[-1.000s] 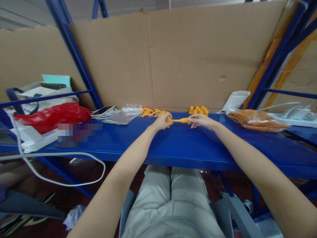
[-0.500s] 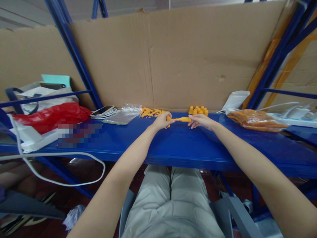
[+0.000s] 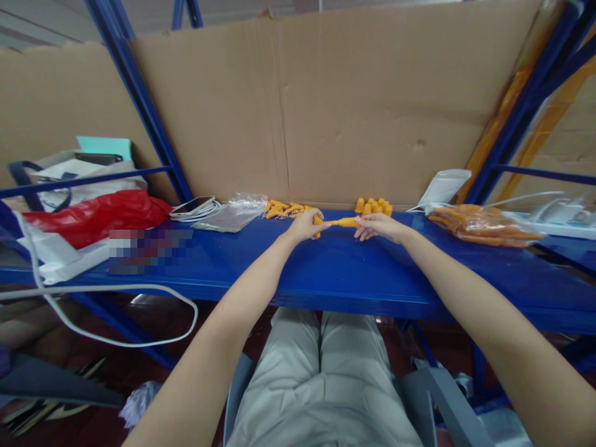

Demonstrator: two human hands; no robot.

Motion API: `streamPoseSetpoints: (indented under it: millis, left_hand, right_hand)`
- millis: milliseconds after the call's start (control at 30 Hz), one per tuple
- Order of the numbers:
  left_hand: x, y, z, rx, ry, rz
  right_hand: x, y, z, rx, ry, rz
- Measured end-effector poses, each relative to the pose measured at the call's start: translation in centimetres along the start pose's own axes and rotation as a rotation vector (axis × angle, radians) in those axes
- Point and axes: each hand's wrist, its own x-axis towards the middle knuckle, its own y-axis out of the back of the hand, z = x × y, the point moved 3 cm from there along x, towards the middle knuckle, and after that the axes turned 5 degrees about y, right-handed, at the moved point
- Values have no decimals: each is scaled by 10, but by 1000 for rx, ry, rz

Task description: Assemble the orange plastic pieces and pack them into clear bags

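Head view: an orange rod (image 3: 345, 222) is held between the two hands, its long axis laid side to side across the bench (image 3: 344, 273). Its left end, crossed by a short bar, is enclosed by the left hand (image 3: 303, 226); its thicker right part is pinched by the right hand (image 3: 379, 225), with the thumb and forefinger pressed together on it and the other fingers loosely bent. Neither grip is nearer, since the rod is touched by both; whether the bench is also touched by it cannot be told. Just behind the left hand, orange pieces (image 3: 277, 208) are heaped; behind the right, orange caps (image 3: 382, 205) are clustered. At far right, orange contents are wrapped in a clear bag (image 3: 484, 233). At left, a flat clear bag (image 3: 228, 217) is laid; its contents cannot be made out.
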Motion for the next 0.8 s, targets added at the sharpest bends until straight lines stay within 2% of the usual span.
streamPoseSetpoints:
  millis: [500, 667, 800]
  left_hand:
    - [2, -1, -1, -30, -15, -27]
    - [1, 0, 0, -21, -31, -12]
    - [-1, 1, 1, -21, -37, -13]
  right_hand:
    - [5, 1, 4, -60, -98, -20]
    - [1, 1, 2, -24, -60, -97]
    - [1, 2, 5, -18, -62, -103]
